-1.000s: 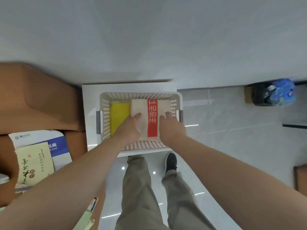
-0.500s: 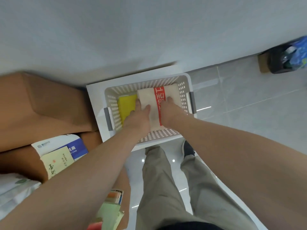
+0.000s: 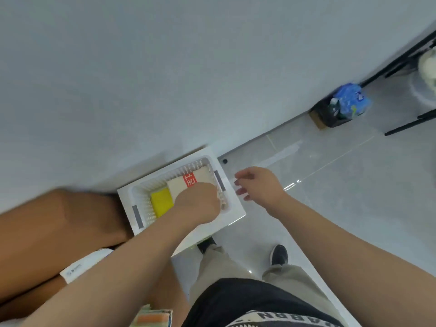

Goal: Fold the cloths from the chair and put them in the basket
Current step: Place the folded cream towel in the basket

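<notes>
Grey wall and glossy floor tiles framed a low white stand carrying the basket. Inside it, a folded cream cloth with a red band lay toward the right wall, just beside a yellow cloth. The left hand rested on the cream cloth, knuckles up; its fingers were hidden, so I could not tell pressing from pinching. The right hand hovered beside the basket, fingers loosely spread, holding nothing. If the left hand caught a layer on leaving, the fold would probably drag open.
</notes>
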